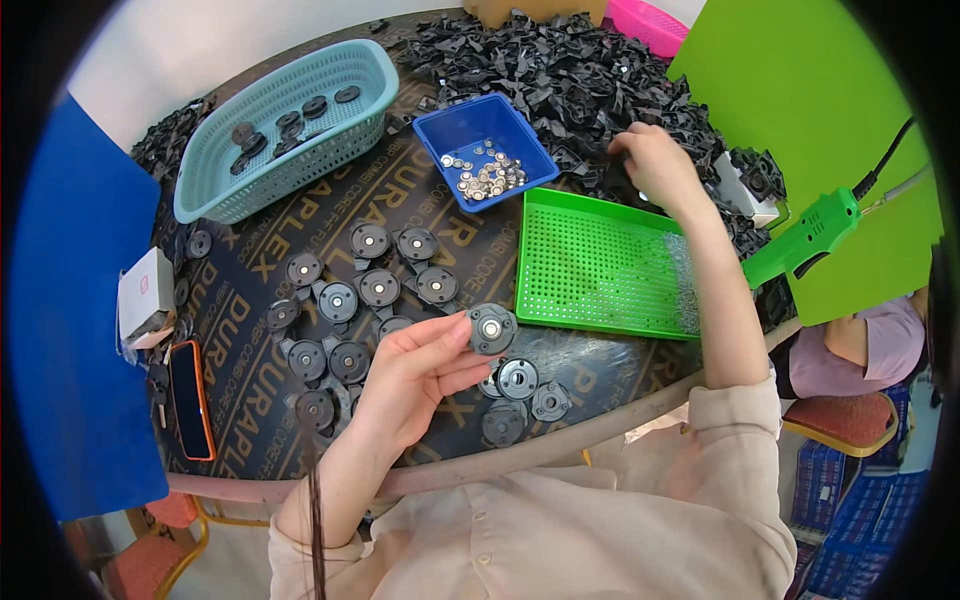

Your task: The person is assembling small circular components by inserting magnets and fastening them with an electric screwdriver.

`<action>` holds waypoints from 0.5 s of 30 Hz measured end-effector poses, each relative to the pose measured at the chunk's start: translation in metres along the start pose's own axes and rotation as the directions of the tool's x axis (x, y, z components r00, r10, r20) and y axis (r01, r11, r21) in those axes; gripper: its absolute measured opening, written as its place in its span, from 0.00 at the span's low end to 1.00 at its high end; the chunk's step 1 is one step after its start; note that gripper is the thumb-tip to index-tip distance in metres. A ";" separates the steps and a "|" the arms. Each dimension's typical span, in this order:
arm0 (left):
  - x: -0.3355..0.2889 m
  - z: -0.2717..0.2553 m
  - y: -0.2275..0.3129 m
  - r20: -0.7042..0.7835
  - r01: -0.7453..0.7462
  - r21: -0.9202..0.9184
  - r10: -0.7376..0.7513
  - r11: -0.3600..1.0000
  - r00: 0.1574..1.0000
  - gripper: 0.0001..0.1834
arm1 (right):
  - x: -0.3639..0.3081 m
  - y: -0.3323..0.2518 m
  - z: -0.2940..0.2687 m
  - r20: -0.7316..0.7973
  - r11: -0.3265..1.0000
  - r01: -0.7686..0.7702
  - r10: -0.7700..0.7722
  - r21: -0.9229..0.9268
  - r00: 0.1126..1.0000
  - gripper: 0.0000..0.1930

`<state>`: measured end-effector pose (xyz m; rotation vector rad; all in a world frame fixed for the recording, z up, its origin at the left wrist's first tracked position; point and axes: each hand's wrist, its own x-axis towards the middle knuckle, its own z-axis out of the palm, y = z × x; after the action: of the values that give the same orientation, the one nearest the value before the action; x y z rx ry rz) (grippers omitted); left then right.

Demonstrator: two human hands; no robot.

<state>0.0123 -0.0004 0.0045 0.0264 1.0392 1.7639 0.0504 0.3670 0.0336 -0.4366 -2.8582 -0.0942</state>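
Between the thumb and fingers of my left hand (415, 375) is a round dark grey plastic disc (491, 329) with a shiny metal centre, held up above the table's near side. My right hand (657, 165) reaches past the green tray to the near edge of a large heap of black plastic parts (560, 85). Its fingers curl down among the parts, and whatever they grip is hidden. Just below the held disc lie a few more discs (517, 379), some with a metal ring. To the left, several assembled discs (379, 288) with small tabs are spread on the dark table.
A blue bin (430, 130) holds small metal pieces. The perforated green tray (600, 262) has tiny screws at its right end. A pale teal basket (225, 205) contains several discs. A green electric screwdriver (805, 238) hangs right; an orange-edged phone (191, 400) and white box (146, 297) lie left.
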 end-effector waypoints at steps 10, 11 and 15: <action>0.000 -0.001 -0.002 0.001 0.004 -0.024 -0.004 1.000 1.000 0.15 | -0.023 -0.038 -0.056 0.588 0.831 -0.181 -0.201 0.526 0.784 0.12; 0.001 -0.002 -0.002 0.002 0.004 -0.022 -0.004 1.000 1.000 0.15 | -0.023 -0.039 -0.051 0.589 0.786 -0.141 -0.318 0.602 0.743 0.13; 0.002 -0.002 -0.002 -0.005 0.006 -0.013 -0.006 1.000 1.000 0.16 | -0.030 -0.048 -0.033 0.518 0.753 0.028 -0.479 0.657 0.709 0.12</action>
<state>0.0121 0.0001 0.0014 0.0108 1.0297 1.7663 0.0711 0.3097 0.0564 0.1501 -3.3377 1.1524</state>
